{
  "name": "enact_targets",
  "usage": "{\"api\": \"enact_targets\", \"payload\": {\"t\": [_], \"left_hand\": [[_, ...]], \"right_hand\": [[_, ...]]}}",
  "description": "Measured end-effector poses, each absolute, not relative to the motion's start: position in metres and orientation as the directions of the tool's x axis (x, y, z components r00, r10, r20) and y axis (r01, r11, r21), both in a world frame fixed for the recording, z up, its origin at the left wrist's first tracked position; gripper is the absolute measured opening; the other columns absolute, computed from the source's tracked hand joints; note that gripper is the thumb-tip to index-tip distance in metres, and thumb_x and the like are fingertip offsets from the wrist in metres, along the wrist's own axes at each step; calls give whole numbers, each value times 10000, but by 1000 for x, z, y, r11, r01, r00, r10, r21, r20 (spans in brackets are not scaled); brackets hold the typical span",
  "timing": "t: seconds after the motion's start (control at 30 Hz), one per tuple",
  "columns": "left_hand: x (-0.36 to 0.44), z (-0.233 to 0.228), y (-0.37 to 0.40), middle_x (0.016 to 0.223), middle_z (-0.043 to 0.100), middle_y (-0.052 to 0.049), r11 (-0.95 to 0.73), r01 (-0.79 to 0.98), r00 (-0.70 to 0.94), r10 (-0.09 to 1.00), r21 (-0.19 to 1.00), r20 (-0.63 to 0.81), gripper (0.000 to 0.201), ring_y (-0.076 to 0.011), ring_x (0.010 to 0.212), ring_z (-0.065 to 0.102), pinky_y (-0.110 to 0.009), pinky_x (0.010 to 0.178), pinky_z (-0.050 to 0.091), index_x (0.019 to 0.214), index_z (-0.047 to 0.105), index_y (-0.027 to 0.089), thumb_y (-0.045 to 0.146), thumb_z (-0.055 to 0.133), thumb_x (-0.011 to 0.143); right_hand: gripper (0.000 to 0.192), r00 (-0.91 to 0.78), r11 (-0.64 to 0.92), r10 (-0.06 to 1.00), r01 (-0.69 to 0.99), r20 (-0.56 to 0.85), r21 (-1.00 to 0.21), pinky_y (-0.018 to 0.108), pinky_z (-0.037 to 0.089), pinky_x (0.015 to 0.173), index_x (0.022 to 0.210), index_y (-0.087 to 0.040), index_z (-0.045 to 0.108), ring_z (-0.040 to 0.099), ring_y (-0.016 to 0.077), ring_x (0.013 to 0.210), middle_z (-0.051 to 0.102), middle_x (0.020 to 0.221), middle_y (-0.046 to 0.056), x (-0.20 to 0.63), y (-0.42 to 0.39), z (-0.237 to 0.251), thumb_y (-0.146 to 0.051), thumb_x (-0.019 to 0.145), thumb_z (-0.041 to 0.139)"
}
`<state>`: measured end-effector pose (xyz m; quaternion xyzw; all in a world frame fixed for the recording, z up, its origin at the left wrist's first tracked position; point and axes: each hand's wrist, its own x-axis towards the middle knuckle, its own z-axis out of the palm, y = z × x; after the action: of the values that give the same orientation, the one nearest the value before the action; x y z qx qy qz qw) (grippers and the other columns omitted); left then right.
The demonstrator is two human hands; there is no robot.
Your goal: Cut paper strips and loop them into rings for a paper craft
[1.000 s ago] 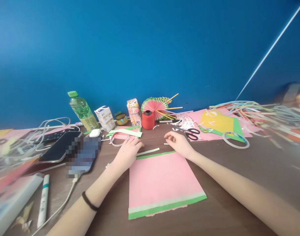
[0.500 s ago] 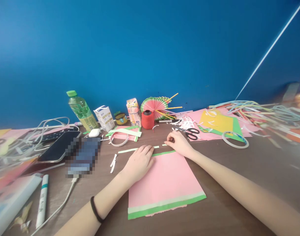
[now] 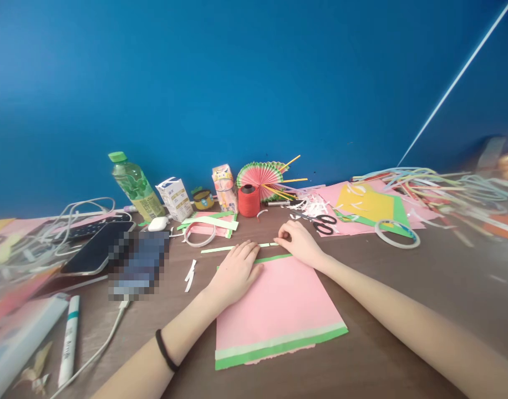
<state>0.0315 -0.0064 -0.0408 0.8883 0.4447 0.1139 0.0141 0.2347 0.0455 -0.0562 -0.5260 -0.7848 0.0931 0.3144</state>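
A brown wooden table [image 3: 424, 288] carries a pink sheet [image 3: 274, 305] near its front edge, with phones [image 3: 112, 252], cables [image 3: 71, 213] and a marker [image 3: 69, 341] at left, a bottle [image 3: 133, 185], red thread spool [image 3: 249, 200], scissors [image 3: 323, 223] and tape ring [image 3: 397, 234] behind.

Flat pink paper sheet [image 3: 274, 302], edged with dark green and pale green bands. Thin pale green paper strip [image 3: 233, 248]. Red thread spool [image 3: 249, 201]. Black-handled scissors [image 3: 324, 223]. Pink-and-green pleated paper fan [image 3: 260, 174]. Plain blue wall [image 3: 254, 83]. Brown wooden tabletop [image 3: 404, 288].

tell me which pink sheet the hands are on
The big pink sheet with green edge strips, under the left hand and right hand; other pink sheets lie farther back, untouched.
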Motion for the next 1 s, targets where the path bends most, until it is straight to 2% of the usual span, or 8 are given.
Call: {"api": "enact_targets", "payload": {"t": [1.0], "left_hand": [[32, -42, -5, 1304, 429, -101, -619, 766, 583, 783, 175, 217, 411, -211, 1215, 356, -414, 1019, 252, 1226, 406, 168, 339, 310, 864]], "right_hand": [[152, -252, 444, 874, 761, 415, -473, 279, 357, 662, 649, -199, 477, 446, 167, 727, 490, 705, 7, 235, 46, -60, -277, 743, 568]]}}
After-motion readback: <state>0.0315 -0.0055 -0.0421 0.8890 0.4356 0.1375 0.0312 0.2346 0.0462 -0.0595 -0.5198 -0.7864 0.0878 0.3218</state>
